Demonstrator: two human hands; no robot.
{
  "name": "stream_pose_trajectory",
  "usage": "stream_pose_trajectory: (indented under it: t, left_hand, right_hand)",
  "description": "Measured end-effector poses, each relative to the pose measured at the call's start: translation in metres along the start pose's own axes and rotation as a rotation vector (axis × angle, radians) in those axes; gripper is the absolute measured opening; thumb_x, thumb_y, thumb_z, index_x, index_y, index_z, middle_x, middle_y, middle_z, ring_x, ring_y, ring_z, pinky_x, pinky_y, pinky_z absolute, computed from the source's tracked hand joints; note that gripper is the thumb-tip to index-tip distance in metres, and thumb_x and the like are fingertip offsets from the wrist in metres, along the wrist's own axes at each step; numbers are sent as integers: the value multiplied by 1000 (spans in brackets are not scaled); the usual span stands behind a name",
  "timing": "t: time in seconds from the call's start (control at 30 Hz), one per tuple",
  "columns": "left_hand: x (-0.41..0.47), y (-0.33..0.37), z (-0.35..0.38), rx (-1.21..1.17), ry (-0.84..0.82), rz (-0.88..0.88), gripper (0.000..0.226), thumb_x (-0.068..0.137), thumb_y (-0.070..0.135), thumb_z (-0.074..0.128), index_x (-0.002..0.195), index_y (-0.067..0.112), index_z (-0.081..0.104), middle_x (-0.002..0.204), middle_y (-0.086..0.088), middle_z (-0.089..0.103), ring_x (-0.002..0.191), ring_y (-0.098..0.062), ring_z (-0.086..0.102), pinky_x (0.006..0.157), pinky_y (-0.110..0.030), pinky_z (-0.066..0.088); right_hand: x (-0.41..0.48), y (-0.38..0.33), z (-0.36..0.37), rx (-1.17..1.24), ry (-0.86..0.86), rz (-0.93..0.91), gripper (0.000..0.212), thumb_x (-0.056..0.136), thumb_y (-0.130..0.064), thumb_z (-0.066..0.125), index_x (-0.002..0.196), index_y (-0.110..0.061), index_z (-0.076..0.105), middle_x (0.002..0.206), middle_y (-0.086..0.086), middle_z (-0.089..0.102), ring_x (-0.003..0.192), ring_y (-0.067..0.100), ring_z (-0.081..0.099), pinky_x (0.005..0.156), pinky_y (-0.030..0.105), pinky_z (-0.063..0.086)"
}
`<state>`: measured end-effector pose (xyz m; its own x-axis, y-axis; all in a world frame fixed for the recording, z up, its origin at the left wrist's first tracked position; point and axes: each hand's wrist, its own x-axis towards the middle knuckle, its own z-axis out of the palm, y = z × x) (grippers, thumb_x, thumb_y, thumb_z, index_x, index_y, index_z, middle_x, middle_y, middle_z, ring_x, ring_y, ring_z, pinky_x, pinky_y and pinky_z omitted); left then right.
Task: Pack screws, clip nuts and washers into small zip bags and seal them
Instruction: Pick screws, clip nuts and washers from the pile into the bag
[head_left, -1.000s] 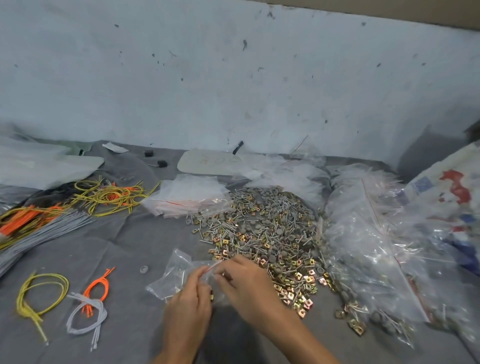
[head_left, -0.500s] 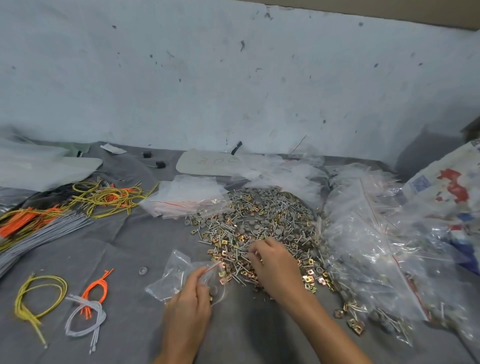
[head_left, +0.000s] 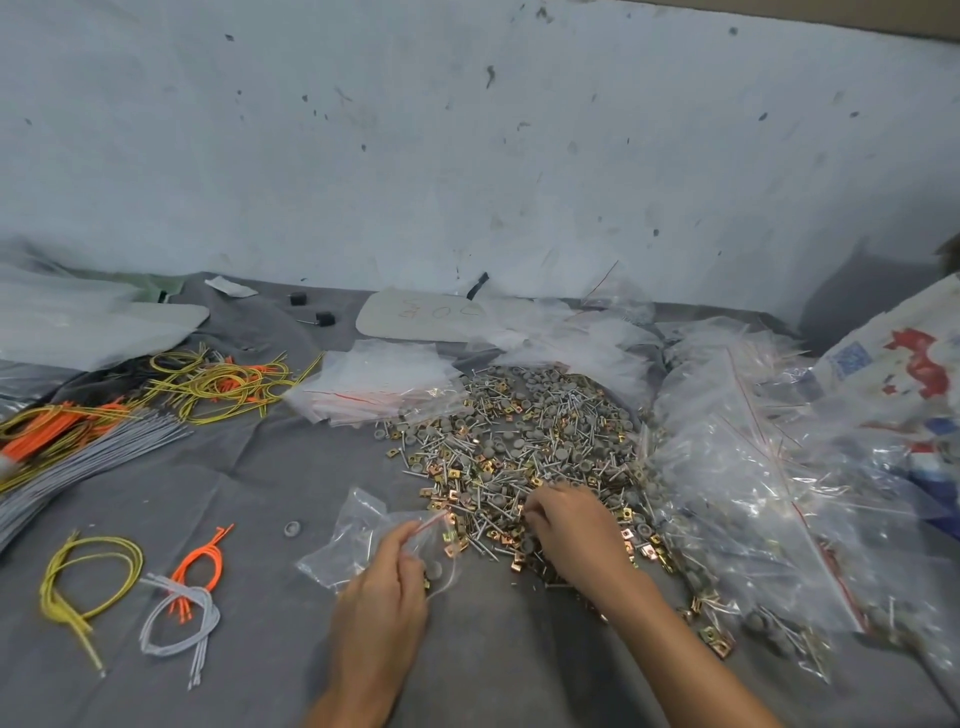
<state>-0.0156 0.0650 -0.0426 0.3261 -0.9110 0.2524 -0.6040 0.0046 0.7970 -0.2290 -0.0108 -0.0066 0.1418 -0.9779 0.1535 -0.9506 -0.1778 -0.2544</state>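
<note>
A: Grey surface (head_left: 260, 493), lots of bits. What could go wrong?
B: The left hand (head_left: 382, 592) pinches the mouth of the small zip bag (head_left: 358, 540), just beside the pile of screws, clip nuts and washers (head_left: 519, 441). If it slips, bits spill.
A: And the right hand (head_left: 571, 530)?
B: Its fingers curl into the pile; I cannot tell if it holds any.
A: Any words?
B: Orange marks on a pale board (head_left: 421, 317), unreadable.

hands (head_left: 382, 587) 2 | held zip bag (head_left: 358, 530) 1 | hardware heap (head_left: 519, 441) 1 (pieces past counting) | near wire bundles (head_left: 182, 603) 3
</note>
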Motion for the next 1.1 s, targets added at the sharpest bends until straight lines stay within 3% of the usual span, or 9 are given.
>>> stream_pose_trajectory:
  t: [0.13, 0.33, 0.57, 0.77, 0.87, 0.97, 1.1]
  left_hand:
    - [0, 2, -1, -31, -19, -7, 32, 98, 29, 39, 122, 48, 51, 90, 17, 72, 86, -16, 65, 78, -40, 52]
    - [0, 3, -2, -48, 12, 24, 43, 90, 36, 33, 122, 36, 63, 83, 8, 72, 79, -24, 65, 71, -45, 52]
    - [1, 2, -1, -45, 2, 13, 46, 90, 39, 31, 124, 38, 61, 91, 9, 73, 88, -23, 66, 77, -44, 52]
    - [2, 0, 0, -30, 24, 37, 46, 90, 40, 29, 123, 38, 61, 86, 11, 71, 81, -19, 64, 72, -42, 52]
    - [2, -1, 0, -30, 42, 58, 43, 91, 39, 30, 121, 37, 61, 78, 14, 68, 72, -16, 62, 66, -39, 50]
    - [2, -3, 1, -30, 47, 69, 43, 90, 40, 30, 121, 38, 60, 75, 12, 68, 71, -18, 62, 65, -40, 49]
    - [1, -3, 1, -13, 47, 75, 41, 91, 37, 32, 121, 39, 59, 73, 15, 65, 68, -14, 61, 62, -37, 47]
  right_hand:
    - [2, 2, -4, 24, -16, 3, 16, 103, -28, 52, 99, -27, 68, 103, -10, 65, 100, 17, 58, 85, 37, 51]
    - [5, 7, -6, 102, 31, 39, 11, 100, -25, 57, 99, -27, 68, 98, -13, 65, 93, 11, 60, 81, 36, 55]
    - [9, 8, -7, 73, 36, 42, 7, 100, -26, 57, 102, -26, 64, 100, -11, 62, 93, 14, 59, 80, 37, 55]
    - [7, 11, -11, 53, 13, 52, 9, 100, -23, 55, 102, -26, 63, 101, -9, 64, 96, 18, 58, 80, 38, 53]
    - [3, 11, -12, 89, 54, 29, 8, 99, -26, 57, 95, -27, 64, 94, -12, 58, 93, 15, 55, 78, 35, 51]
    - [-1, 9, -12, 104, -13, -29, 6, 95, -32, 61, 90, -31, 65, 92, -16, 55, 90, 10, 54, 73, 30, 47]
    - [-5, 8, -12, 0, -94, -68, 11, 96, -36, 62, 106, -33, 66, 109, -12, 59, 106, 15, 54, 87, 36, 51]
